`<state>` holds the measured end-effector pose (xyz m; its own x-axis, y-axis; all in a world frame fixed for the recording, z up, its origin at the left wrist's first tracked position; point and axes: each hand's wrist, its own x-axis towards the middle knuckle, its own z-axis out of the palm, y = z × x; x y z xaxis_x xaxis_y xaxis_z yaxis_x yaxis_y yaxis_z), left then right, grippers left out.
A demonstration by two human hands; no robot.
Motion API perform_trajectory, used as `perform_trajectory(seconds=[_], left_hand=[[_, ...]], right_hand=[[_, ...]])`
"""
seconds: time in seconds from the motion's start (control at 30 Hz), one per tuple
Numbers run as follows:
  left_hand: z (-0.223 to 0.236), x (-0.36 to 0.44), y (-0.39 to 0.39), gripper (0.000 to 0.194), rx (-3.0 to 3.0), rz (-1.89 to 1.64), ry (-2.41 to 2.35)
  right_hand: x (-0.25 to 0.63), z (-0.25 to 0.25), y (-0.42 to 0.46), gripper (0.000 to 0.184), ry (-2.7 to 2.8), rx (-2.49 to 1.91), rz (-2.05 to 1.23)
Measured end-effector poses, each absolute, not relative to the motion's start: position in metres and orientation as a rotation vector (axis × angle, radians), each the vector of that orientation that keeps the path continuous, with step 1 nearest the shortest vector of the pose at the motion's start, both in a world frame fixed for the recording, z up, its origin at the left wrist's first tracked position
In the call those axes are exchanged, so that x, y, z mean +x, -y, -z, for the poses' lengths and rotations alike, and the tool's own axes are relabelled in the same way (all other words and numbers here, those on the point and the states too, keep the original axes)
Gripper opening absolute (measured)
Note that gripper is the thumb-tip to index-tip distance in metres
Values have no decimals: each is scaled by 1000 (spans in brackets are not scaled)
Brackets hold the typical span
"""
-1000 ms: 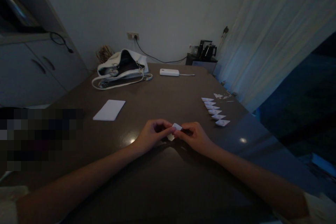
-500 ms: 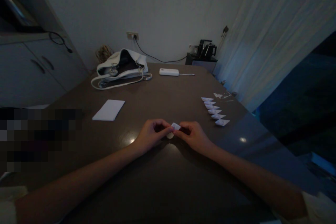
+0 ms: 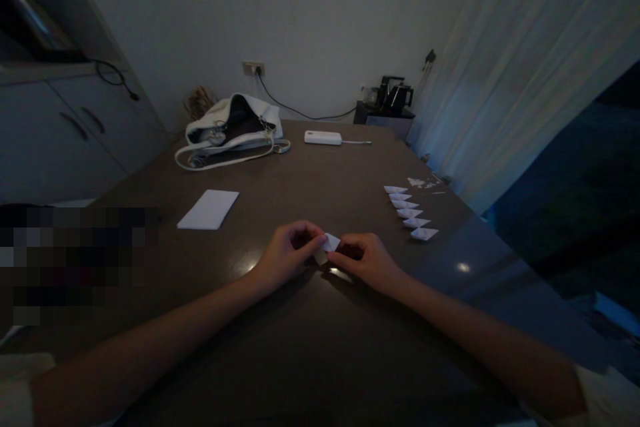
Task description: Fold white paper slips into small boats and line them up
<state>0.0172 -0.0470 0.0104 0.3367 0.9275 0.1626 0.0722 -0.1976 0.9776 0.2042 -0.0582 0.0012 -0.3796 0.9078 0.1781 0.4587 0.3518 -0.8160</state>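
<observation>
A small piece of folded white paper [image 3: 332, 242] is held just above the table, between my two hands. My left hand [image 3: 293, 247] pinches its left side with thumb and forefinger. On the other side, my right hand [image 3: 367, 257] has its thumb and fingertips closed on the paper's lower right edge. Part of the paper hides behind the fingers. To the right stands a row of several folded paper boats [image 3: 413, 213]. A stack of white paper sheets [image 3: 209, 209] lies to the left.
A white handbag [image 3: 233, 130] with a looped strap sits at the back left of the brown table [image 3: 310, 333]. Behind the middle lies a white power bank [image 3: 323, 138] with a short cable. Paper scraps [image 3: 425, 183] lie near the right edge, by the curtain [image 3: 465, 80].
The fingers have shifted slightly on the folded paper. My left hand is a little higher, the right thumb has slid to the paper's lower edge, and more of its white face shows.
</observation>
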Motion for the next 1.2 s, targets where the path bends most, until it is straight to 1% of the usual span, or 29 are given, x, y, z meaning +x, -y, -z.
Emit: perform_trajectory(seconds=[0.27, 0.47, 0.7, 0.9, 1.07, 1.2], left_hand=[[-9, 18, 48, 17, 1542, -1055, -972], [-8, 18, 48, 18, 1498, -1053, -920], [-11, 17, 49, 22, 1580, -945, -925], [-11, 16, 50, 22, 1731, -960, -1005], [-11, 15, 52, 21, 1869, -904, -1002], [-10, 16, 54, 19, 1949, -867, -1001]], right_hand=[[204, -2, 57, 22, 1877, -1152, -1026], [206, -3, 58, 23, 1820, -1116, -1081], [207, -6, 57, 23, 1701, -1068, -1198], [205, -4, 59, 21, 1819, -1116, -1065], [206, -10, 59, 20, 1850, -1084, -951], [208, -10, 56, 14, 1885, -1084, -818]])
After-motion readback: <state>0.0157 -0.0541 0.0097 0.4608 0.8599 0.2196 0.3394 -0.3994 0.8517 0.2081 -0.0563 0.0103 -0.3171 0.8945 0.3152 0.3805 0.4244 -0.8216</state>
